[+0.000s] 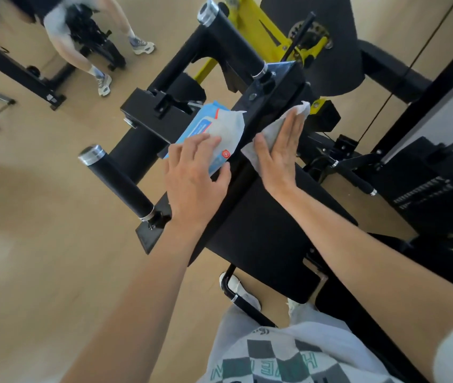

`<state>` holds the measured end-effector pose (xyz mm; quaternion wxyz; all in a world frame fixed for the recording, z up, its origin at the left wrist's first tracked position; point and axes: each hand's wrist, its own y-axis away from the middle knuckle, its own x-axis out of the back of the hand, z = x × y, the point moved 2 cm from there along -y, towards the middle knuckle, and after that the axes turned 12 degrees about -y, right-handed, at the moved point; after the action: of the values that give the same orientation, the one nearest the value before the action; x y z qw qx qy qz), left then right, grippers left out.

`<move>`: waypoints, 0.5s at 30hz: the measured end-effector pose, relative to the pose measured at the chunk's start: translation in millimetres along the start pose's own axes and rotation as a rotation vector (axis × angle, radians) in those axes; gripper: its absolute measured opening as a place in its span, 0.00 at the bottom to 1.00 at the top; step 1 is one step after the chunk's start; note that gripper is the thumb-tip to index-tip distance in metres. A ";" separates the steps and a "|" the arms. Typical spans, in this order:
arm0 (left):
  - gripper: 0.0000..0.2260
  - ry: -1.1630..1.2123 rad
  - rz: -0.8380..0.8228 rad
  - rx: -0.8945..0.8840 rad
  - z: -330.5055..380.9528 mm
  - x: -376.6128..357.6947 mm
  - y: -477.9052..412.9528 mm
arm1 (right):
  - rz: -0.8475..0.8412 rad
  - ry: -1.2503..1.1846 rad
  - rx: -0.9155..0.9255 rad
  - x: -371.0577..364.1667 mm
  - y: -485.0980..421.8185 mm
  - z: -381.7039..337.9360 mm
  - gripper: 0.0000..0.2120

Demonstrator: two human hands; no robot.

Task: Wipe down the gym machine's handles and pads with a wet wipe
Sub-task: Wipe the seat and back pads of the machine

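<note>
The right hand (280,150) lies flat on a crumpled white wet wipe (301,111), fingers straight and close together. The palm presses the sheet against the right-hand slope of the gym machine's long black vinyl pad (261,230). The grip here is wide and flat: nothing curls round the wipe, which sits under the palm and fingers. The wipe's far corner pokes out beyond the fingertips, and a near fold shows left of the thumb.

The left hand (194,175) rests on a blue-and-white plastic pack of wipes (211,125). The pack lies on the left slope of the same pad, just across the centre ridge from the wipe. The fingers are spread and nearly straight over the near end of the pack, with the thumb laid along its near right edge. This grip is also wide and loose, lying on the pack rather than clasping it. A white sheet shows at the pack's far right side.

Left of the pad, a black cylindrical handle with a chrome cap (117,178) sticks out near the left hand but apart from it. A second such handle (230,42) stands farther off, by the yellow steel frame (250,29). Tan wooden floor (54,244) lies below, and another person's legs (81,51) stand at far left
</note>
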<state>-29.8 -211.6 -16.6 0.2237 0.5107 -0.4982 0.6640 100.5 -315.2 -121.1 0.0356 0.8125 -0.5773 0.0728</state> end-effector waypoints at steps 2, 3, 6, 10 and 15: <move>0.19 -0.008 0.031 0.001 0.0 -3.8 1.7 | -0.022 -0.029 0.003 -6.7 12.0 0.6 0.39; 0.19 -0.008 0.045 0.002 0.1 -5.2 2.1 | -0.052 -0.034 0.021 -12.0 25.0 0.4 0.39; 0.18 0.001 0.063 0.011 0.7 -7.6 1.4 | -0.171 -0.018 0.057 -26.5 68.4 0.8 0.38; 0.18 -0.005 0.078 0.011 0.3 -9.3 3.8 | -0.191 -0.015 0.088 -21.0 61.9 5.3 0.37; 0.17 -0.006 0.075 0.036 1.5 -7.2 2.0 | -0.034 -0.187 -0.066 8.3 -23.4 3.9 0.34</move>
<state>-28.0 -212.2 -24.0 0.1879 0.4978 -0.5055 0.6792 125.6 -315.7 -123.0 0.0095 0.8239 -0.5662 -0.0232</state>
